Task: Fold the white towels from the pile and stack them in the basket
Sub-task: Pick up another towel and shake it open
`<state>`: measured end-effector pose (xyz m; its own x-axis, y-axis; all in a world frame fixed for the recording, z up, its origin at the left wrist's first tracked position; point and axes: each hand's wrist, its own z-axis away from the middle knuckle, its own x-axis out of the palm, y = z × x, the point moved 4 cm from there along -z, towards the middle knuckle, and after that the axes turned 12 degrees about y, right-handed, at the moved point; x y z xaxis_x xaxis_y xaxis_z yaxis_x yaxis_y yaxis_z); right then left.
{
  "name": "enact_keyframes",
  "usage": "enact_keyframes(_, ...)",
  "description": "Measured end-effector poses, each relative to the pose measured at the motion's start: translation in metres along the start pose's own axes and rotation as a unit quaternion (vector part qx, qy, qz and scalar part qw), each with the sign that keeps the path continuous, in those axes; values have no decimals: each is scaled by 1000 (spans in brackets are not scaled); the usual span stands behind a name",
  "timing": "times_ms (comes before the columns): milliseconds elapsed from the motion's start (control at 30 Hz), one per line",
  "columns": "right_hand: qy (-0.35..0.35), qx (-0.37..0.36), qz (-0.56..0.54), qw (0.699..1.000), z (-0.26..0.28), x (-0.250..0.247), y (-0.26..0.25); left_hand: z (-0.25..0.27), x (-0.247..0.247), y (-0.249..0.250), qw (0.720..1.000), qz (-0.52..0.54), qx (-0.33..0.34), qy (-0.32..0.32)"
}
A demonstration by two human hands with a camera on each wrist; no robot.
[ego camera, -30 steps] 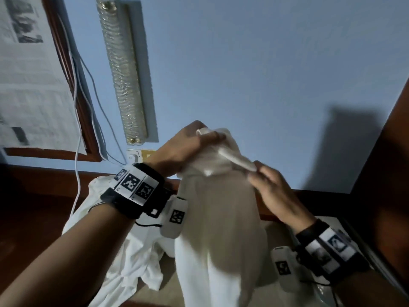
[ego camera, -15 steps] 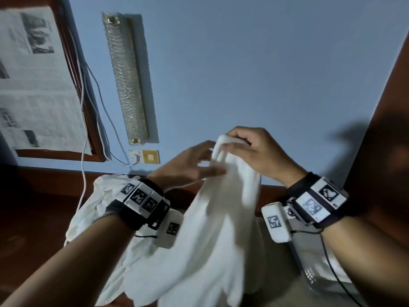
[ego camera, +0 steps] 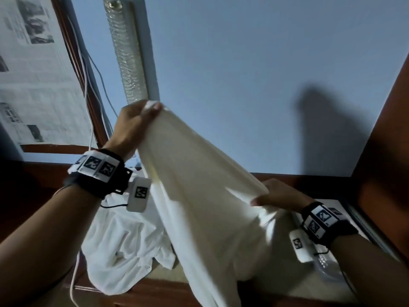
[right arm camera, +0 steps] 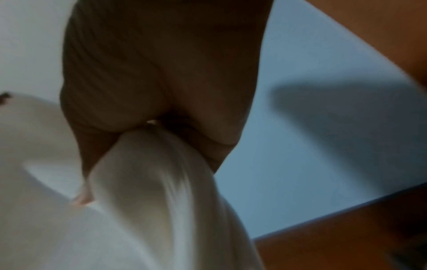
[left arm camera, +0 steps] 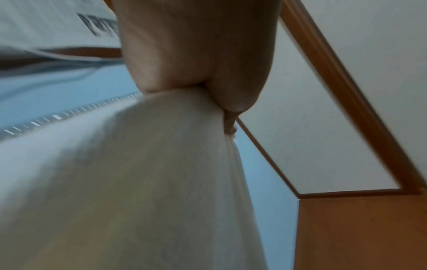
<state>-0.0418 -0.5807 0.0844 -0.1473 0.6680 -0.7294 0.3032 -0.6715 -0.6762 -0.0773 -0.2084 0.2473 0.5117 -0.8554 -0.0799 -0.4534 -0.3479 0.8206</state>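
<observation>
A white towel [ego camera: 199,196] hangs stretched in the air between my two hands. My left hand [ego camera: 135,125] is raised and pinches the towel's upper corner; the left wrist view shows the cloth [left arm camera: 150,182] bunched under the fingers. My right hand [ego camera: 278,194] is lower and to the right, gripping the towel's edge, and the cloth [right arm camera: 148,191] runs out of its fist in the right wrist view. The pile of crumpled white towels [ego camera: 124,244] lies below my left wrist on the surface. A white basket [ego camera: 329,264] shows partly at the lower right behind my right wrist.
A blue wall stands behind with a long light fixture [ego camera: 128,49] and a newspaper-covered framed panel [ego camera: 33,69] at the left. White cables [ego camera: 88,89] hang down the wall. Brown wood [ego camera: 380,151] rises at the right. A beige surface with a wooden front edge [ego camera: 155,291] lies under the pile.
My hands were together at the towel's top; now the left has lifted its corner up and left, while the right has slid down and right along the edge, spreading the cloth.
</observation>
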Motion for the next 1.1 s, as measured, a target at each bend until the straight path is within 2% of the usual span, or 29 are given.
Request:
enact_keyframes(100, 105, 31, 48, 993, -11, -22, 49, -17, -42, -48, 993, -91, -37, 59)
enact_keyframes(167, 179, 20, 43, 983, -17, -42, 44, -21, -51, -69, 983, -173, -40, 39)
enact_keyframes(267, 220, -57, -13, 974, -24, -62, -14, -14, -29, -65, 983, -167, -53, -52)
enact_keyframes(367, 205, -169, -3, 964, -25, -65, -99, 13, 23, -27, 973, -89, -34, -209)
enact_keyframes(433, 190, -220, 10, 957, -25, -65, -149, 38, 62, -4, 947, -94, 6, -307)
enact_keyframes(500, 190, -253, 1, 949, -26, -70, -182, 50, 93, 4, 928, -146, 72, -336)
enact_keyframes(533, 194, -261, 1, 946, -25, -74, -190, 48, 99, 7, 931, -162, 93, -313)
enact_keyframes(600, 210, -248, 33, 945, -27, -83, -185, 26, 91, 8, 956, -149, 93, -236)
enact_keyframes(700, 245, -125, 174, 946, -35, -91, -128, -13, 60, 8, 979, -120, 89, -136)
enact_keyframes(833, 255, 28, 241, 936, -33, -91, -34, -40, 23, -3, 976, -176, 104, -71)
enact_keyframes(900, 256, 55, 256, 931, -27, -96, 3, -49, 3, -21, 972, -216, 83, -45)
enact_keyframes(967, 257, 60, 253, 931, -20, -102, 24, -52, -11, -39, 961, -267, 59, -47)
enact_keyframes(1100, 239, 34, 273, 931, -19, -112, 28, -50, -17, -70, 947, -310, 33, -70)
